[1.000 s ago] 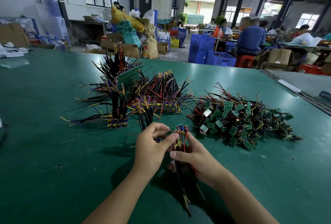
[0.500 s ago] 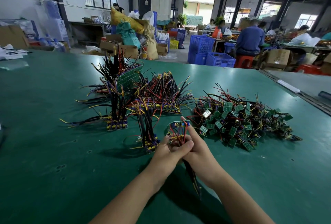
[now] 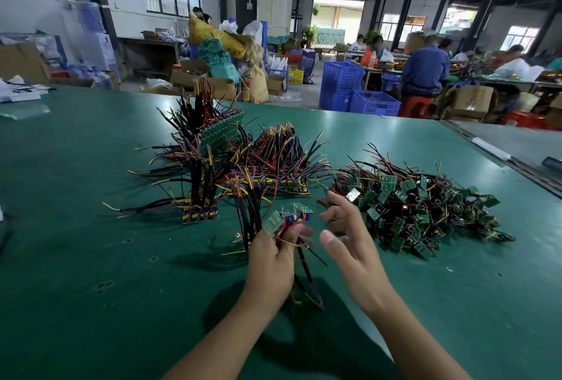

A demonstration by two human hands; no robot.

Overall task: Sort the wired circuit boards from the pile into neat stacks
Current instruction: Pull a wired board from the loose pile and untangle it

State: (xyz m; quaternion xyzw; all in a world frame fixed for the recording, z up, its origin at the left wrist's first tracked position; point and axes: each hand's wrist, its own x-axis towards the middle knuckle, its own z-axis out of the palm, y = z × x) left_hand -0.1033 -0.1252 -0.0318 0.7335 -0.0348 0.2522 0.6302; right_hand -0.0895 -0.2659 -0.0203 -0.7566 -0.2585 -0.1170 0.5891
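Green covers the big table (image 3: 91, 288) where I work, in a large room with dark beams high up. My left hand (image 3: 269, 261) is curled tight round a small bunch of boards (image 3: 287, 217). Their little green squares stick up above my fist. Their black, red and yellow wires (image 3: 307, 276) hang down under it, toward me.

My right hand (image 3: 349, 246) is wide open with its fingers spread, and it holds nothing. It floats just right of the bunch, between the bunch and the pile (image 3: 425, 212). Its far fingertips are near the left edge of the pile, but I cannot tell if they touch it. The pile is a messy heap of green boards and tangled wires on the right side of the table.

Farther off on the left I see 3 stacks. The near stack (image 3: 200, 215) stands with its wires pointing up and out. The middle stack (image 3: 273, 180) lies to its right under a bushy top of wires. The far stack (image 3: 223, 133) is tilted, and its green face shows. Just left of my fist a thin bundle (image 3: 251, 215) of black wires stands up.

Past the far edge of the table are blue crates (image 3: 359, 91), brown boxes (image 3: 219, 87), and a person in a blue shirt (image 3: 425, 71) sitting with their back to me.
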